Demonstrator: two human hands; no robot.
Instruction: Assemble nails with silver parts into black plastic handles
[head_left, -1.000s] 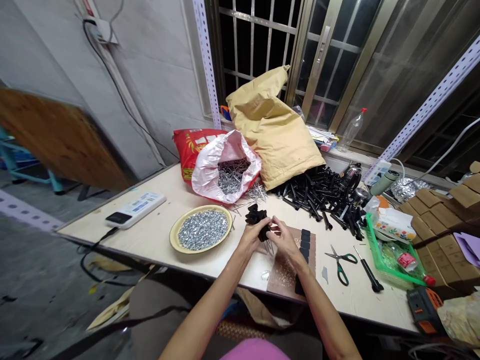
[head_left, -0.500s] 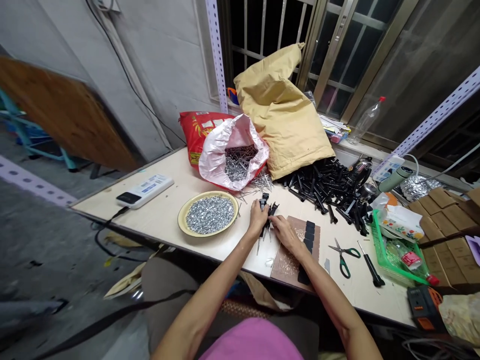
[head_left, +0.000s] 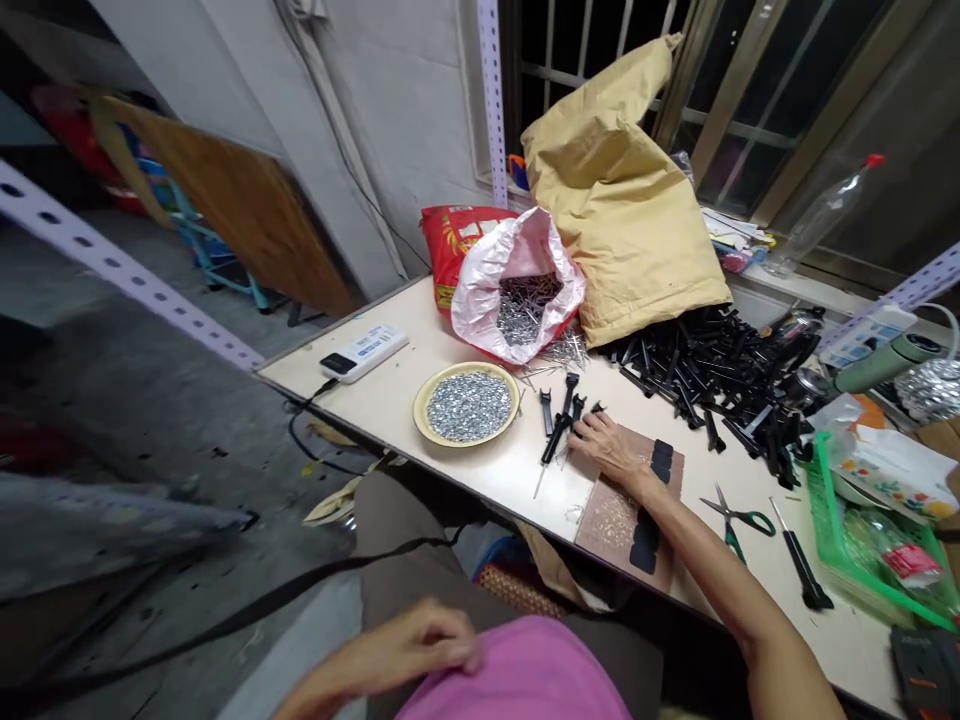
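My left hand (head_left: 420,638) is off the table, low at the edge of the pink shirt (head_left: 517,670). Its fingers are curled in, slightly blurred, and what they hold, if anything, is hidden. Over the tabletop, my right hand (head_left: 609,452) lies palm down with fingers stretched, touching a few black plastic parts with forked ends (head_left: 577,408). Left of these fingers lie another black forked part (head_left: 547,412) and a black part with a thin metal pin (head_left: 553,440). Under my right wrist is a brown board (head_left: 611,520) bearing a row of black pads (head_left: 645,540).
A yellow bowl of small metal pieces (head_left: 420,425) stands left of the parts. Behind it, a red-and-white sack (head_left: 476,300) holds metal pins. A black parts heap (head_left: 697,370) lies below a tan bag (head_left: 637,220). Scissors (head_left: 754,520), a screwdriver (head_left: 806,570) and a green basket (head_left: 829,540) are right.
My left hand has left the black parts and dropped to the shirt. Black parts both hands were at now lie on the table, my right hand still touching some. The view has swung left.
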